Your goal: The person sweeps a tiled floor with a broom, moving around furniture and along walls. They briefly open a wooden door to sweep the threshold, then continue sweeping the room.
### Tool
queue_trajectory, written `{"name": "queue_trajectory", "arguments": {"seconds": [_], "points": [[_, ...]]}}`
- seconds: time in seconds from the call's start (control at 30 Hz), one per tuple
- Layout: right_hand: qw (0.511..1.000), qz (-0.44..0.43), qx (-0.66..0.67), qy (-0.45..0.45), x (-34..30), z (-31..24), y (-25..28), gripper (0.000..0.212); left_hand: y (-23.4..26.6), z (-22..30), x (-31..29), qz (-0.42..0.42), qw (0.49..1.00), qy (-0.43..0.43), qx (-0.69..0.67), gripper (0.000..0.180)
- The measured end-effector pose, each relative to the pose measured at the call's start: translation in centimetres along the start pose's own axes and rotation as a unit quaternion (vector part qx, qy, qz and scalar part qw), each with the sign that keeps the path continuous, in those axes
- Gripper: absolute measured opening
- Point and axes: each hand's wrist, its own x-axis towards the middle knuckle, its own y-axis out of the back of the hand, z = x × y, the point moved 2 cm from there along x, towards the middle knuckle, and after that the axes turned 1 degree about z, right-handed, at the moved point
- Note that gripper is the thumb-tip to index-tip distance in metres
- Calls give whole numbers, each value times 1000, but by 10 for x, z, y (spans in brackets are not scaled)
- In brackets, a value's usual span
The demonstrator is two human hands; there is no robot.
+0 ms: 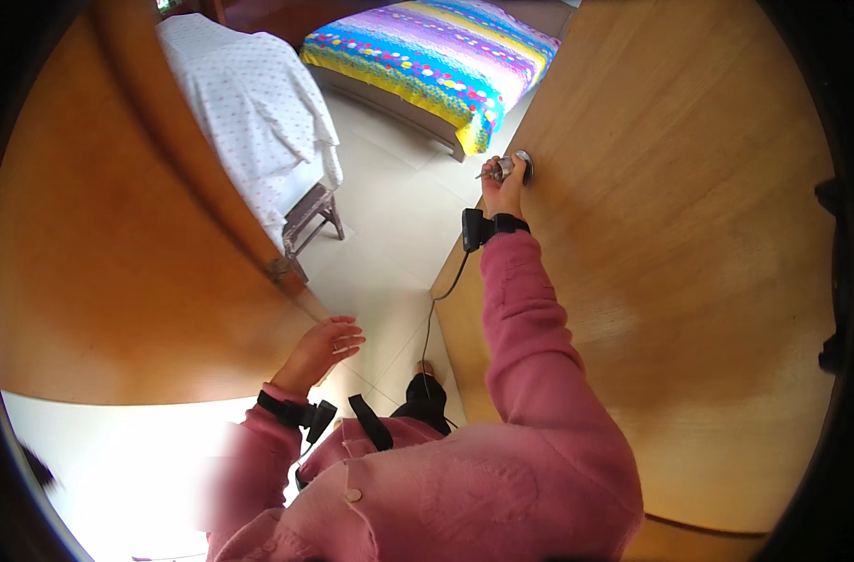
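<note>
On my feed, the right hand (502, 199) has its fingers curled around the knob (504, 169) near the door's (670, 215) edge. Left of the door, I see the left hand (316, 354), fingers slightly spread.

Recorded: one left hand (326, 351), lower centre-left, and one right hand (507, 199), upper centre-right, two in all; two black wrist straps (284, 409); one metal door knob (503, 169); one wooden door (689, 234), right; one wooden panel (118, 244), left; one bed (389, 100), top; one multicoloured bedspread (436, 56); one white patterned cloth (249, 103), upper left; one dark stool (310, 208).
</note>
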Motion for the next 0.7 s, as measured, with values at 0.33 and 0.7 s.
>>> {"name": "queue_trajectory", "arguments": {"seconds": [0.33, 0.7], "points": [[994, -17, -76, -73, -104, 155, -23, 20, 137, -7, -59, -45, 997, 32, 61, 28], [934, 43, -344, 85, -131, 283, -6, 31, 229, -15, -30, -20, 998, -25, 51, 29]]}}
